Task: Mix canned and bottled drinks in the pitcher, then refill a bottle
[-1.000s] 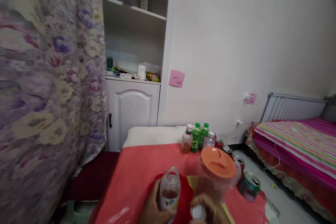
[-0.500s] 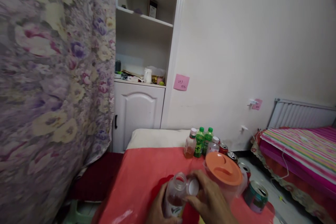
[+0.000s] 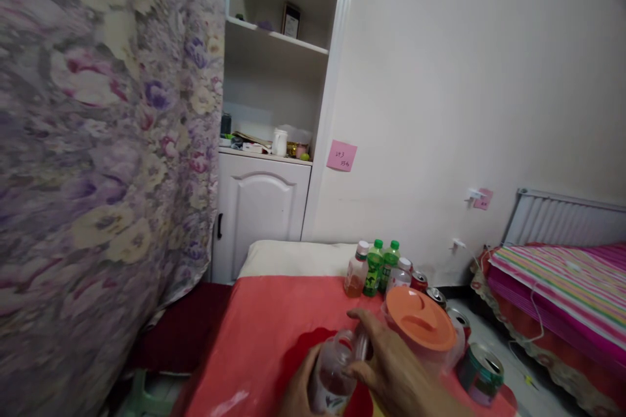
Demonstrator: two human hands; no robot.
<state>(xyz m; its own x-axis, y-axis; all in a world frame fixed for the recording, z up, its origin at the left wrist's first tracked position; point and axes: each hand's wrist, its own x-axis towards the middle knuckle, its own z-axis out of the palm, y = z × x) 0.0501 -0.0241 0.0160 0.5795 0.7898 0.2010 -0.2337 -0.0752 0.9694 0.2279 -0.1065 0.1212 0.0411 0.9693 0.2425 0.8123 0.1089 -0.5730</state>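
My left hand point(image 3: 300, 388) is wrapped round a clear plastic bottle point(image 3: 331, 374) with a printed label, near the table's front. The bottle's mouth is uncovered and tips slightly to the right. Between the thumb and fingers of my right hand point(image 3: 394, 361) is a pale bottle cap point(image 3: 360, 345), seen nearly edge-on, just beside the bottle's neck. Whether cap and neck touch, I cannot tell. Under the bottle lies something red point(image 3: 299, 350), mostly hidden by my hands. To the right of my right hand stands a clear plastic container with an orange lid point(image 3: 420, 316).
Beyond the container stand a white-capped bottle point(image 3: 357, 272), green bottles point(image 3: 373, 268) and another white-capped bottle point(image 3: 400, 275). Several drink cans, including a green one point(image 3: 480, 374), line the right edge of the red-covered table point(image 3: 274, 306). A floral curtain point(image 3: 107, 163) hangs at left.
The cap has turned in my right hand from showing its round face to nearly edge-on. My right fingers have lifted slightly. The whole view has shifted a little.
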